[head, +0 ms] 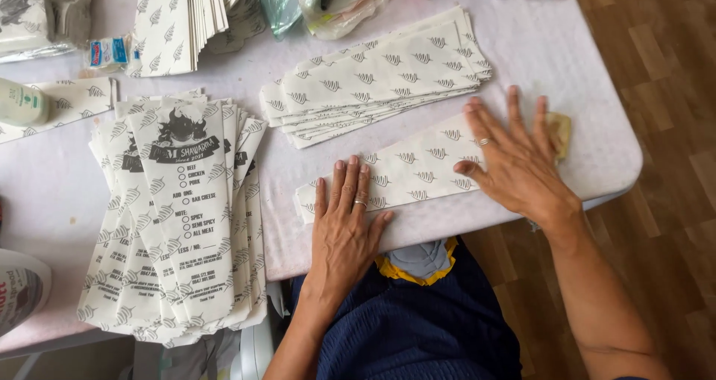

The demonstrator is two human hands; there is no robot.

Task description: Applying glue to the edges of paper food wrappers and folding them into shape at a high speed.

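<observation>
A long white paper sleeve [418,173] with a grey leaf pattern lies across the near edge of the table. My left hand [344,223] presses flat on its left end, fingers together. Spread flat, my right hand [514,160] rests on its right end. Both hands wear a ring. Under my right fingertips a small tan piece [561,132] shows at the sleeve's far end. Just behind lies a stack of the same leaf-patterned sleeves [377,78].
A fanned pile of printed paper bags [183,216] lies at the left. More stacked bags [183,22] sit at the back, beside plastic wrap [317,3]. A white bottle [21,104] stands far left. The table's right edge [630,164] drops to a wooden floor.
</observation>
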